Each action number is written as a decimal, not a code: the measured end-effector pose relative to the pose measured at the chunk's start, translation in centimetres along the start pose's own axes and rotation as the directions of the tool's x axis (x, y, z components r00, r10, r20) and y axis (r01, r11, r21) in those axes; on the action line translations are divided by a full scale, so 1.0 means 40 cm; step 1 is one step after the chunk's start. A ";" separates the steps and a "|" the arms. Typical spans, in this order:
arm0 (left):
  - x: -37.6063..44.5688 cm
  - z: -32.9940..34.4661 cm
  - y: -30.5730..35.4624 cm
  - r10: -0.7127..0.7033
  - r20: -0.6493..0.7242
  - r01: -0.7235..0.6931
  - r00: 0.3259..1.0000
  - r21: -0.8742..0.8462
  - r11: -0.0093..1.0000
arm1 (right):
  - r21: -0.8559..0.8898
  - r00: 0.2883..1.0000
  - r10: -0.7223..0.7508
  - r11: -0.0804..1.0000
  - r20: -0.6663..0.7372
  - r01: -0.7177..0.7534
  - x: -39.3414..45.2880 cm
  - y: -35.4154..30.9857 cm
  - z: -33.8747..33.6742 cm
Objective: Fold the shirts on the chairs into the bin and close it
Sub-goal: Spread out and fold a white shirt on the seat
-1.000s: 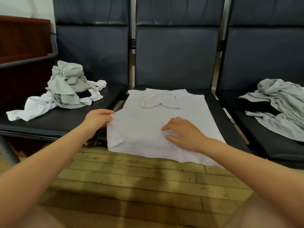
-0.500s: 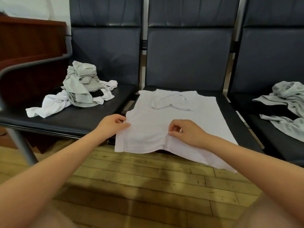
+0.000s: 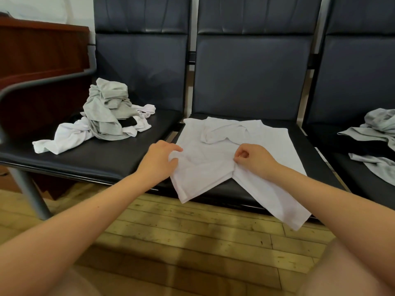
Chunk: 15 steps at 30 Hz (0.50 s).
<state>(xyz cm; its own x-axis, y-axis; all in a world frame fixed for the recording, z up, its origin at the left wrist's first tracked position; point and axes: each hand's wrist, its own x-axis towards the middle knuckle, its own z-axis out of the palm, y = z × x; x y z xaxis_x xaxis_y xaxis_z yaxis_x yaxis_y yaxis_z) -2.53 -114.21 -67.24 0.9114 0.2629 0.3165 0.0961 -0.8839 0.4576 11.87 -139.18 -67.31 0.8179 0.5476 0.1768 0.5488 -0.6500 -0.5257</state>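
While your left hand [image 3: 159, 162] pinches the near left edge of the thin white cotton shirt [image 3: 215, 163] and your right hand [image 3: 253, 160] pinches its lower middle, that shirt lies spread on the dark padded middle seat [image 3: 241, 186], its hem hanging over the front edge above the worn pale wooden plank floor [image 3: 192, 238]. Left of your grip, a crumpled heap of grey and white shirts [image 3: 104, 116] sits on the neighbouring dark seat [image 3: 89, 154]; right of it, loose grey shirts [image 3: 376, 144] lie on a third.
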 end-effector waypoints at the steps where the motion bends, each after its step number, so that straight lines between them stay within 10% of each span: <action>1: -0.007 0.009 0.024 0.057 0.010 -0.057 0.998 -0.050 0.997 | -0.103 0.999 -0.006 0.995 0.041 0.010 0.002 0.007 0.006; 6: -0.045 0.068 0.088 0.225 0.277 -0.232 0.934 -0.007 0.973 | -0.175 0.996 -0.082 0.982 -0.021 0.077 -0.003 -0.023 -0.014; 15: -0.026 0.084 0.087 0.096 0.094 -0.064 0.991 -0.297 0.953 | -0.199 0.918 -0.259 0.924 0.302 0.326 -0.109 -0.065 0.001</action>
<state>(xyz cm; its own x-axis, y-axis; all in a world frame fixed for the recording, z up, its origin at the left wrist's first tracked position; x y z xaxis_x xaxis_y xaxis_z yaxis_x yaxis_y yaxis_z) -1.82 -118.87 -68.75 0.9499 0.1398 0.2796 -0.0856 -0.7441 0.6626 6.88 -139.84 -66.74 0.5564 0.8296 0.0474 0.8081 -0.5270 -0.2630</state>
